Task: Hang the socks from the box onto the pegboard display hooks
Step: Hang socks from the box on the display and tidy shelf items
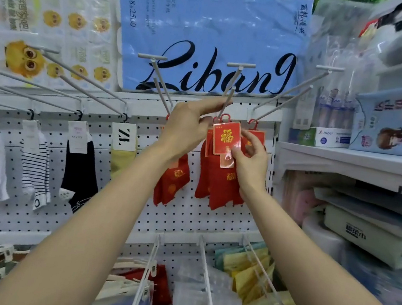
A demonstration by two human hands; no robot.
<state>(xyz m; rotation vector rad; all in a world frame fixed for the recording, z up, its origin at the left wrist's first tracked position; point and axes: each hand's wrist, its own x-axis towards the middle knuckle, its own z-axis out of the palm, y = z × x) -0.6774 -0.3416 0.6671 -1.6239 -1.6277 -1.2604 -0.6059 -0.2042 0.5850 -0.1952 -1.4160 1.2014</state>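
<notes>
1. We reach both bare forearms up and forward from the bottom of the view, and they draw toward each other as they rise
2. Our left hand [188, 127] is highest, its back toward us, wrist bent a little to the right
3. Its index finger lies out straight, pointing up and right, while the thumb and other fingers close in a pinch at the right edge of the hand
4. Our right hand [251, 156] sits just below and right of the left, close beside it
5. Its thumb and fingers curl in a pinch, thumb tip facing left, back of the hand facing down and right
</notes>
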